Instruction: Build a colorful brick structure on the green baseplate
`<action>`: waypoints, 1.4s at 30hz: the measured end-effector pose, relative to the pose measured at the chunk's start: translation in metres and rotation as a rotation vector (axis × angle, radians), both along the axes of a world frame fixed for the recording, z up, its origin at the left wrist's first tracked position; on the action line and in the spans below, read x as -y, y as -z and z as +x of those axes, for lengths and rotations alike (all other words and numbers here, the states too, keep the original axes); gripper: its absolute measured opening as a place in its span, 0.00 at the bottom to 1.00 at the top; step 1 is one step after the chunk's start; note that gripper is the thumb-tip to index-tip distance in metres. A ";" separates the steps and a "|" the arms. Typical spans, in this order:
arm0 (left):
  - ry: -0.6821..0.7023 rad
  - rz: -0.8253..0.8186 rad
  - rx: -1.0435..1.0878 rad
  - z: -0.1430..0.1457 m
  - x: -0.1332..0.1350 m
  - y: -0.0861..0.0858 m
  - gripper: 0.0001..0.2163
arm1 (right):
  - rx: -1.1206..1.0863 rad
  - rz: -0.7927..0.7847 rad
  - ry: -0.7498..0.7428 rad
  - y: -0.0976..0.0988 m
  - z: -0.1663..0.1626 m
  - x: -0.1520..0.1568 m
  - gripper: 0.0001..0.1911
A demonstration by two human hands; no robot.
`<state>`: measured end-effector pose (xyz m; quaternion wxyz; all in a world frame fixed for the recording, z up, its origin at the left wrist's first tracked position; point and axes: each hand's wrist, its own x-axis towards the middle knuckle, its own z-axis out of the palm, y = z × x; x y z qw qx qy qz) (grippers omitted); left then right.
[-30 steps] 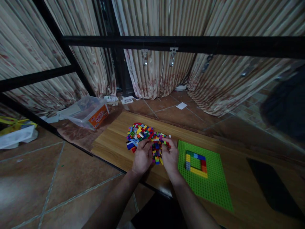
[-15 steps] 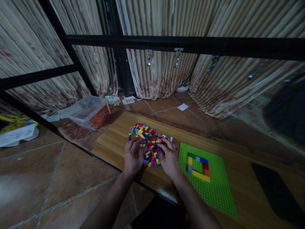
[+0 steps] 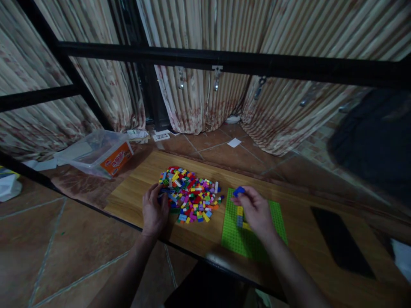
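The orange label point(image 3: 117, 160) on my clear plastic tub point(image 3: 91, 166) carries pale characters too small to read. My right hand point(image 3: 257, 208) pinches a small blue plastic brick point(image 3: 238, 191) over the far left corner of the studded green baseplate point(image 3: 230, 237). My left hand point(image 3: 154, 210) curls at the multicoloured heap of plastic bricks point(image 3: 194, 196) on the wood-grain tabletop point(image 3: 130, 194); whether it grips one, I cannot tell.

Striped, draped curtains point(image 3: 195, 102) across upper frame; black bar point(image 3: 192, 55) runs horizontally before them. Brown tiled floor point(image 3: 93, 235) at lower left. Wood-grain worktop point(image 3: 131, 192) slants from centre toward lower right. Light dim.
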<state>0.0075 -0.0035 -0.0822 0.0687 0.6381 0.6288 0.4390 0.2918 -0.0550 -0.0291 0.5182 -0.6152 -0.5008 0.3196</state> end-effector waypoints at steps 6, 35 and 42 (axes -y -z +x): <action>-0.041 -0.041 -0.013 -0.002 -0.004 0.000 0.16 | 0.039 -0.123 0.135 0.001 0.066 0.030 0.21; -0.033 -0.091 -0.052 -0.002 -0.011 -0.004 0.15 | -0.052 -0.024 0.155 0.017 0.085 0.040 0.20; -0.030 -0.091 -0.055 -0.002 -0.013 -0.003 0.15 | 0.323 -0.099 0.142 0.015 0.077 0.045 0.19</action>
